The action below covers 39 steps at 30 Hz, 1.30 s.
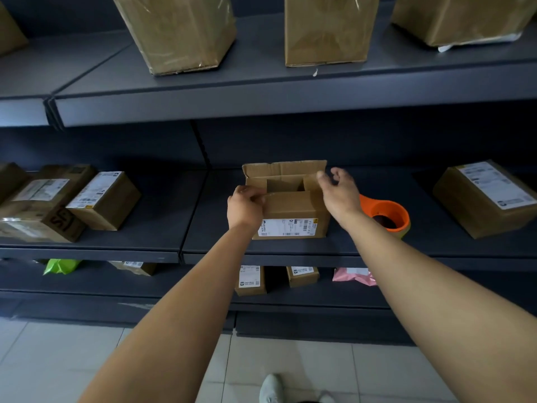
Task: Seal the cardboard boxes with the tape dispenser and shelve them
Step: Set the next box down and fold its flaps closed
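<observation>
Underfoot on the white tiled floor (58, 359), the toe of a pale shoe (271, 388) shows at the frame's bottom edge as two bare forearms reach up and forward to a dark grey metal shelving unit. On the lowest shelf, two small labelled cardboard cartons (250, 280) stand beside a pink plastic pouch (353, 276), with a bright green bag (61, 266) off to the left.

On the middle shelf (162, 222) sits the open brown cardboard box (290, 210), a white shipping label across its front face. Its far flap stands upright, its near flap is folded down over the top, and a gap remains open at the centre. The left hand (245, 207) has its grip clamped on the box's near left corner, fingers curled over the edge of the folded flap. The right hand (340, 193) hovers at the box's right side, its grip apart, fingers loose and spread, the thumb tip at the right side flap.

Just right of the box, partly hidden behind the right wrist, the orange plastic tape dispenser (386, 212) lies on the same shelf, untouched by either hand.

Further along the shelf, a labelled brown parcel (485, 199) rests at the far right, and a cluster of labelled boxes (104, 199) is piled at the left.

On the top shelf (261, 91), three tall cardboard boxes (177, 30) wrapped in glossy clear tape stand in a row, well apart.
</observation>
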Available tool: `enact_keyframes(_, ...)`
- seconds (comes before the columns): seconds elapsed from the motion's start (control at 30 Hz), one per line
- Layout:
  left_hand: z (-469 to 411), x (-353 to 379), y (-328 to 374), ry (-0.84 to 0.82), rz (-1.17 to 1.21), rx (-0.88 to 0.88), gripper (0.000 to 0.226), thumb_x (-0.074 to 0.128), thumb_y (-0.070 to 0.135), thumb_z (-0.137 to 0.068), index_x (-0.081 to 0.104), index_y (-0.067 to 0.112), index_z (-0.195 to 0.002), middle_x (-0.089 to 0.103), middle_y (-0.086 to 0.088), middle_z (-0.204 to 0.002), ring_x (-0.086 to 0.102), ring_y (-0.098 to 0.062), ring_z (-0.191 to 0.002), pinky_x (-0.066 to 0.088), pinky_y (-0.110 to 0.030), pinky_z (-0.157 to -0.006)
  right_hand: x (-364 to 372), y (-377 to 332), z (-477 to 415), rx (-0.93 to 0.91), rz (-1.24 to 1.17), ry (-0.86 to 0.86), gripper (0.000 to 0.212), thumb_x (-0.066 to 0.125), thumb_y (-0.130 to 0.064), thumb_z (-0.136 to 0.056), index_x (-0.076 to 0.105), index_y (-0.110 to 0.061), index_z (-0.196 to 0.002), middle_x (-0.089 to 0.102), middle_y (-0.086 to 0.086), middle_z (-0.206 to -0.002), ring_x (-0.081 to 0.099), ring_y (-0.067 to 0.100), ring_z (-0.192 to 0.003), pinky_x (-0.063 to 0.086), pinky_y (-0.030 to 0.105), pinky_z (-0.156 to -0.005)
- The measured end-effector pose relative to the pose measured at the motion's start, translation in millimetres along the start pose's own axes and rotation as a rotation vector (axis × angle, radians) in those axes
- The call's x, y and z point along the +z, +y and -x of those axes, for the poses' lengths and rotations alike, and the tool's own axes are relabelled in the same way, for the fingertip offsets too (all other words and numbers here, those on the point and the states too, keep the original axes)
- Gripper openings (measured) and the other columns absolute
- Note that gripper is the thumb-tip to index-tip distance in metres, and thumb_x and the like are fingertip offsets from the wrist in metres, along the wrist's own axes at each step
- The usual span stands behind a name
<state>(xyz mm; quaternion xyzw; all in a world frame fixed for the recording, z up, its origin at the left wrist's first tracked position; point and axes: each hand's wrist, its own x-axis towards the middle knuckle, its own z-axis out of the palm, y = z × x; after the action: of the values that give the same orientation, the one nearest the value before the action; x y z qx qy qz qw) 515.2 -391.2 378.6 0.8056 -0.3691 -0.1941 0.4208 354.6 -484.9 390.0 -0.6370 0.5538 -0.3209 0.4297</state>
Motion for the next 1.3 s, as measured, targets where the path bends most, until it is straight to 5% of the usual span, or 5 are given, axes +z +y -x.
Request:
enact_keyframes(0.23,1,-5,9,0.06,0.07,-0.067,0.024,0.057,0.007,-0.092,0.062,0.01,-0.115,0.05,-0.005,-0.125,0.056,-0.022,-0.104,0.045,-0.026,-0.078,3,0,2,0.088,-0.022,-0.123,0.088,0.065,-0.015,-0.089,0.006,-0.03,-0.153,0.019,0.006,-0.158,0.028,0.026,-0.142,0.034,0.036,-0.11)
enact_keyframes(0.47,-1,-12,10,0.013,0.352,-0.259,0.086,0.069,0.009,-0.085,0.012,0.016,-0.15,0.038,-0.006,-0.143,0.048,-0.022,-0.121,0.046,-0.033,-0.094,-2,-18,-1,0.081,-0.078,-0.177,0.089,0.041,0.013,-0.088,0.009,-0.041,-0.151,0.016,-0.001,-0.158,0.032,0.022,-0.139,0.04,0.032,-0.104)
enact_keyframes(0.57,-2,-13,6,0.005,0.453,-0.324,0.088,0.069,0.013,-0.086,0.01,0.017,-0.151,0.049,-0.006,-0.138,0.054,-0.025,-0.118,0.049,-0.037,-0.094,-3,-19,-3,0.109,-0.15,-0.118,0.081,0.04,0.009,-0.09,0.015,-0.038,-0.151,0.025,-0.002,-0.156,0.04,0.018,-0.131,0.042,0.024,-0.091)
enact_keyframes(1.1,-8,-5,5,-0.046,0.555,-0.316,0.081,0.063,0.009,-0.091,0.012,0.019,-0.153,0.041,-0.003,-0.147,0.047,-0.021,-0.129,0.04,-0.041,-0.108,-3,-28,-15,0.164,-0.28,-0.086,0.049,0.042,-0.049,-0.097,0.04,-0.029,-0.142,0.045,-0.002,-0.145,0.045,0.019,-0.13,0.037,0.04,-0.11)
enact_keyframes(1.3,-7,-5,3,-0.074,0.514,-0.303,0.086,0.061,0.005,-0.09,0.005,0.024,-0.153,0.041,-0.002,-0.147,0.047,-0.021,-0.128,0.041,-0.044,-0.107,4,-23,-19,0.148,-0.288,-0.026,0.023,0.045,-0.044,-0.098,0.049,-0.023,-0.106,0.056,-0.003,-0.109,0.052,0.016,-0.103,0.041,0.031,-0.087)
